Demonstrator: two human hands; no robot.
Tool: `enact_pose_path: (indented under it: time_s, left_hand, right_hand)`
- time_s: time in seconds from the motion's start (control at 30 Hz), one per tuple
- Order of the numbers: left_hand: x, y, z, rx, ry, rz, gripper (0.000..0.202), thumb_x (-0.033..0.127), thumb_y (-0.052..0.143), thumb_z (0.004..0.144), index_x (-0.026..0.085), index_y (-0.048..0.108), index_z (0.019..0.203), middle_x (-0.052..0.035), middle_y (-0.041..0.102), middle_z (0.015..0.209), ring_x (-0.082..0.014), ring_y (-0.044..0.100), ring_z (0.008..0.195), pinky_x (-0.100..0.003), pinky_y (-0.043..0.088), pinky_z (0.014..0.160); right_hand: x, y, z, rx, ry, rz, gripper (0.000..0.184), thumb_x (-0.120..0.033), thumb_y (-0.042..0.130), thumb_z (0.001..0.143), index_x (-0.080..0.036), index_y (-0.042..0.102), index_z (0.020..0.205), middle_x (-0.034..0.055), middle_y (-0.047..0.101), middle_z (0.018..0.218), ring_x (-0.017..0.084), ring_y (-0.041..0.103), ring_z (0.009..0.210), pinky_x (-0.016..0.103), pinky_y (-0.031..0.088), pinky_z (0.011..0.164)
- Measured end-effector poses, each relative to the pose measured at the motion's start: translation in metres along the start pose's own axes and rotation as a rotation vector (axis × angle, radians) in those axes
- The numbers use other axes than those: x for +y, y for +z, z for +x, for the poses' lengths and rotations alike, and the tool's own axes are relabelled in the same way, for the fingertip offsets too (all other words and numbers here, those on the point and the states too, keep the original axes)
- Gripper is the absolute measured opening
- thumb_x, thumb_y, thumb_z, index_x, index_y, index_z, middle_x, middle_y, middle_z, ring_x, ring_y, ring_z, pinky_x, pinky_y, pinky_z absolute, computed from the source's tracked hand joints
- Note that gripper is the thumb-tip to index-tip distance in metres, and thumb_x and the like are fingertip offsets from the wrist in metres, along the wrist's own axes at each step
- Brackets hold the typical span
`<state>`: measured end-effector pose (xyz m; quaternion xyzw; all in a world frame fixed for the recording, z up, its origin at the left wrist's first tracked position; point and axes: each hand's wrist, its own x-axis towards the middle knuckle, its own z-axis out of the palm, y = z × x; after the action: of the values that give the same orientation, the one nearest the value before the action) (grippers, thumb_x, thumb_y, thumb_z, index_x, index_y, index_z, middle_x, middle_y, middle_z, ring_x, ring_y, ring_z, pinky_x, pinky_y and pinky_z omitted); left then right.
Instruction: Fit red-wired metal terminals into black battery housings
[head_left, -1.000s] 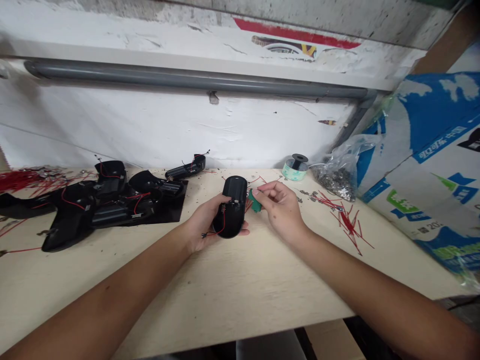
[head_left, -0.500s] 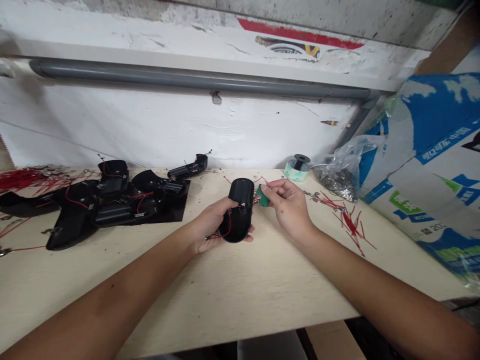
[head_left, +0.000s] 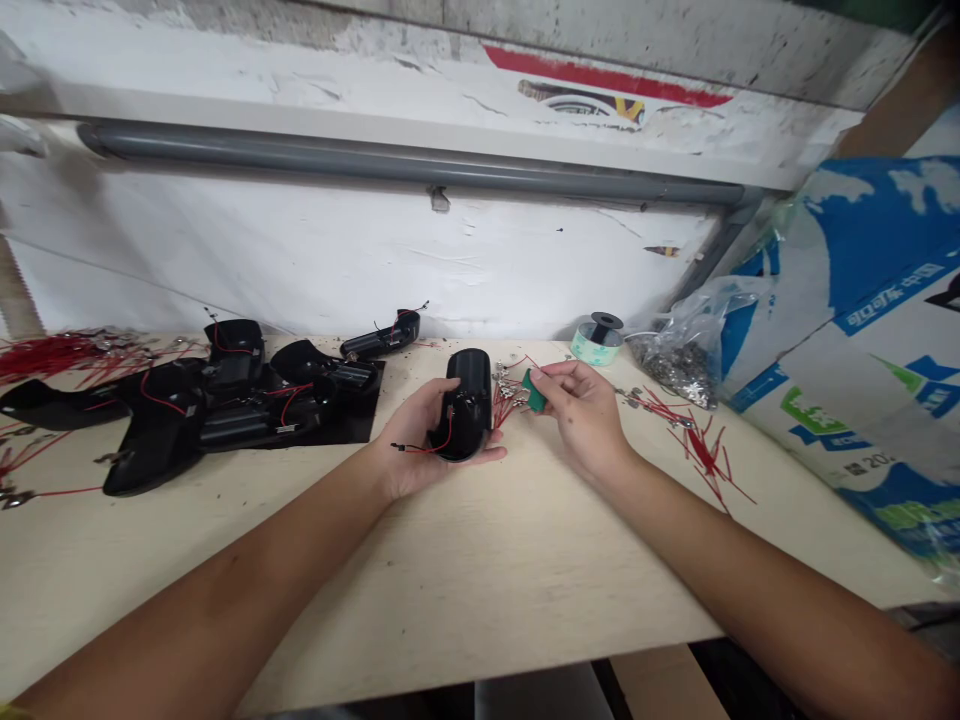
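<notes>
My left hand is wrapped round a black plastic housing, its thumb over the left edge and fingers underneath. A thin red and black wire comes out of the housing and ends at its left. To the right, my right hand pinches a small green piece between thumb and fingers; its exact kind I cannot make out. Just behind the gap between my hands lie red wires with small metal contacts on the table.
Several black housings with wires lie at the left, beside a red wire pile. Behind my right hand are a tape roll and a bag of metal parts. Loose red wires and a printed carton are at the right.
The housing in my left hand has moved slightly left and tilted, uncovering the red wires behind it. My right hand has shifted slightly right, still pinching the green piece.
</notes>
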<state>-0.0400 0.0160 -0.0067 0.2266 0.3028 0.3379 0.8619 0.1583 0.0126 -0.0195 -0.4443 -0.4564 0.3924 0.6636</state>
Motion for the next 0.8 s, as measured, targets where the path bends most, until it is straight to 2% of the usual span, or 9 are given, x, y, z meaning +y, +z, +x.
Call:
enact_pose_path:
  time_s: [0.17, 0.33, 0.5, 0.63, 0.8]
  left_hand:
    - [-0.0024, -0.0026, 0.0008, -0.019, -0.016, 0.059, 0.023, 0.022, 0.064, 0.082, 0.010, 0.064, 0.101, -0.0106, 0.071, 0.089, -0.0251, 0.070, 0.085, -0.047, 0.054, 0.094]
    - [-0.0052, -0.0010, -0.0019, -0.015, 0.002, 0.141, 0.033, 0.027, 0.069, 0.083, 0.009, 0.064, 0.111, -0.0139, 0.071, 0.097, -0.0280, 0.071, 0.091, -0.048, 0.055, 0.093]
    - [-0.0034, 0.0034, -0.0039, 0.000, -0.006, 0.097, 0.031, 0.034, 0.062, 0.089, 0.008, 0.065, 0.107, -0.0137, 0.071, 0.094, -0.0275, 0.071, 0.085, -0.052, 0.055, 0.090]
    - [-0.0038, 0.0016, -0.0037, -0.008, -0.001, 0.079, 0.028, 0.029, 0.063, 0.089, 0.008, 0.064, 0.108, -0.0125, 0.070, 0.097, -0.0281, 0.071, 0.088, -0.053, 0.055, 0.091]
    - [-0.0055, -0.0021, -0.0029, -0.055, 0.050, 0.115, 0.029, 0.028, 0.067, 0.087, 0.014, 0.062, 0.112, -0.0098, 0.069, 0.101, -0.0269, 0.071, 0.088, -0.052, 0.055, 0.090]
  right_hand:
    - [0.0006, -0.0007, 0.0001, -0.027, -0.001, -0.020, 0.035, -0.037, 0.084, 0.069, -0.017, 0.059, 0.083, -0.0018, 0.060, 0.063, 0.012, 0.052, 0.054, 0.025, 0.045, 0.053]
    - [-0.0004, -0.0025, 0.0002, -0.040, -0.004, -0.020, 0.036, -0.039, 0.084, 0.070, -0.017, 0.058, 0.083, -0.0019, 0.059, 0.062, 0.012, 0.052, 0.054, 0.025, 0.044, 0.053]
    - [0.0003, -0.0043, 0.0021, -0.026, -0.023, -0.034, 0.035, -0.038, 0.083, 0.070, -0.016, 0.060, 0.084, -0.0016, 0.059, 0.061, 0.012, 0.052, 0.054, 0.025, 0.043, 0.053]
    - [0.0012, -0.0046, 0.0025, -0.027, -0.024, -0.032, 0.035, -0.038, 0.083, 0.070, -0.016, 0.059, 0.083, -0.0017, 0.060, 0.061, 0.012, 0.052, 0.053, 0.025, 0.043, 0.053]
    - [0.0021, -0.0051, 0.0027, -0.031, -0.016, -0.030, 0.035, -0.039, 0.083, 0.070, -0.017, 0.059, 0.084, -0.0009, 0.061, 0.064, 0.012, 0.053, 0.054, 0.026, 0.044, 0.053]
